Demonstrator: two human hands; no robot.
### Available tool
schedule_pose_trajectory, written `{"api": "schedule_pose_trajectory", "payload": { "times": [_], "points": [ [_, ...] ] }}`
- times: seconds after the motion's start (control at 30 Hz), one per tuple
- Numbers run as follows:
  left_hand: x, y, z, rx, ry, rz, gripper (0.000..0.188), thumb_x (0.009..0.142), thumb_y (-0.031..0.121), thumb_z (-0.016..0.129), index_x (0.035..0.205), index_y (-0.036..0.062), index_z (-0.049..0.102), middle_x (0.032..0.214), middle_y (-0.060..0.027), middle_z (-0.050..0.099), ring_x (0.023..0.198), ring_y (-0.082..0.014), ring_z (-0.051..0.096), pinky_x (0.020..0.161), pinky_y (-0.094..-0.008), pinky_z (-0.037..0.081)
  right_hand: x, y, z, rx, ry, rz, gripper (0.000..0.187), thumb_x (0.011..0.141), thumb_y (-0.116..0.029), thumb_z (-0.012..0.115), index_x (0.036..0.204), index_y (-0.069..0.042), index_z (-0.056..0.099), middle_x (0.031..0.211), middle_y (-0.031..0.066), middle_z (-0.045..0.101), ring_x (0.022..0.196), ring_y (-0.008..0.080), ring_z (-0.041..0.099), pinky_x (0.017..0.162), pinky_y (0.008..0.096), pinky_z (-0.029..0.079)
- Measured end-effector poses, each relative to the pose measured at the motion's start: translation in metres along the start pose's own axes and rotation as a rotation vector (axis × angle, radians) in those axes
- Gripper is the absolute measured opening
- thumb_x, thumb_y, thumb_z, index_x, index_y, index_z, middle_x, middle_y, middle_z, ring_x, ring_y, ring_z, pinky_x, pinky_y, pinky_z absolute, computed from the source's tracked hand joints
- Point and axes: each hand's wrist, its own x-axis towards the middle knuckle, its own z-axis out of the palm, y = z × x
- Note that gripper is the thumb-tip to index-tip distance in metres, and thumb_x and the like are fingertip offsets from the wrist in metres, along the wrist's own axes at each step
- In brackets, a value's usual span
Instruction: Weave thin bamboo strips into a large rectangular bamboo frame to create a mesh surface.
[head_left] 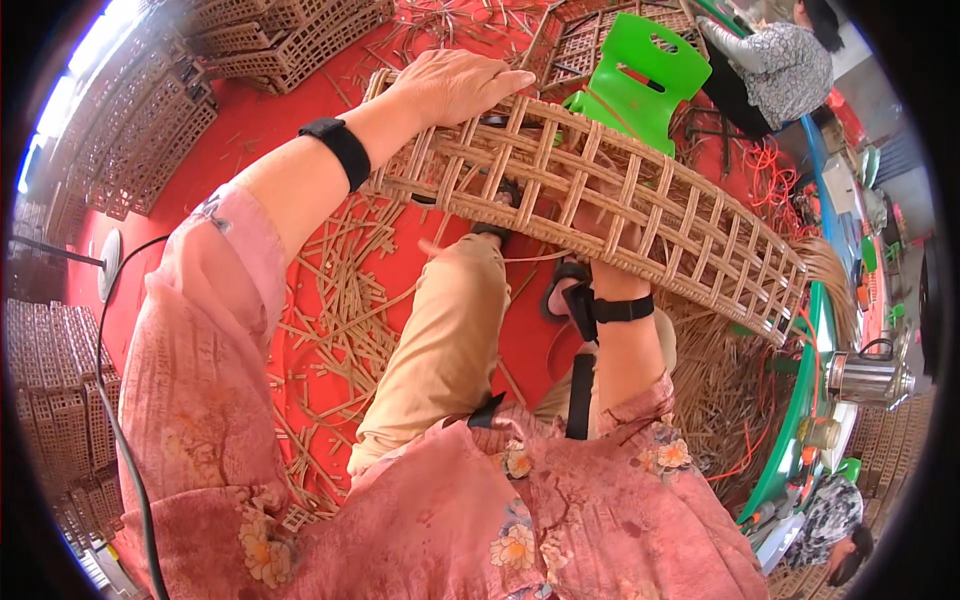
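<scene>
A long woven cane basket (690,215) with open lattice sides lies tilted across my lap, running from upper left to lower right. My left hand (455,85) grips its upper rim at the left end, the fingers bent over the edge. Beneath the lattice is my right hand (608,215), seen only through the gaps; the weave hides most of its fingers. A thin loose cane strip (500,259) sticks out to the left below the basket. Dark bands circle both of my wrists.
Cut cane scraps (340,285) litter the red floor. A green plastic chair (645,85) stands beyond the basket. Stacked woven baskets (150,125) line the left side. At right are a green-edged table (800,415) with a metal pot (868,380), and co-workers (785,75).
</scene>
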Motion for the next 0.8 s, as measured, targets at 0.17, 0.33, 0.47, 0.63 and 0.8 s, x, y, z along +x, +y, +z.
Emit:
{"api": "schedule_pose_trajectory", "payload": {
  "times": [0.17,0.33,0.47,0.63,0.8],
  "points": [
    [0.023,-0.027,0.01,0.03,0.061,0.025,0.04,0.102,0.034,0.03,0.131,0.0177,0.052,0.12,-0.011,0.064,0.108,-0.0313,0.06,0.09,-0.0413,0.049,0.078,0.0,-0.008,-0.283,-0.063,0.114,0.029,0.086,-0.009,0.067,0.112,-0.001,0.056,0.099,0.0096,0.062,0.082,0.017,0.062,0.083,0.0361,0.053],
    [0.054,-0.029,-0.004,-0.14,0.01,-0.091,0.049,0.102,0.044,0.031,0.124,0.0128,0.062,0.123,-0.0128,0.062,0.112,-0.0322,0.058,0.096,-0.0436,0.045,0.12,0.061,-0.014,-0.622,-0.233,0.506,0.021,0.085,-0.007,0.068,0.105,-0.003,0.061,0.093,0.0073,0.063,0.078,0.0153,0.063,0.079,0.0357,0.054],
    [0.057,-0.051,-0.019,-0.15,0.078,0.043,0.048,0.101,0.042,0.041,0.126,0.0054,0.058,0.115,-0.0117,0.065,0.117,-0.0256,0.057,0.096,-0.0367,0.046,0.112,0.106,-0.01,-0.743,-0.15,0.591,0.016,0.078,-0.004,0.075,0.092,-0.005,0.065,0.082,0.0023,0.063,0.063,0.0109,0.059,0.072,0.0269,0.051],
    [-0.085,0.072,-0.035,-0.467,0.787,-0.047,0.012,0.083,0.02,0.067,0.079,0.0098,0.062,0.071,-0.0065,0.055,0.06,-0.0228,0.053,0.049,-0.0365,0.041,0.105,0.086,-0.067,-1.09,-0.011,0.591,0.017,0.08,-0.011,0.074,0.095,-0.005,0.069,0.086,0.0021,0.068,0.068,0.0176,0.064,0.065,0.0304,0.053],
    [-0.178,0.16,0.056,-0.838,0.445,-0.321,0.017,0.081,0.016,0.068,0.08,0.0006,0.061,0.08,-0.0153,0.061,0.073,-0.0333,0.059,0.061,-0.043,0.047,0.099,0.063,-0.093,-1.641,0.152,0.423,0.021,0.081,-0.011,0.072,0.1,-0.003,0.067,0.09,0.0042,0.068,0.072,0.0184,0.064,0.067,0.0301,0.052]
  ]
}}
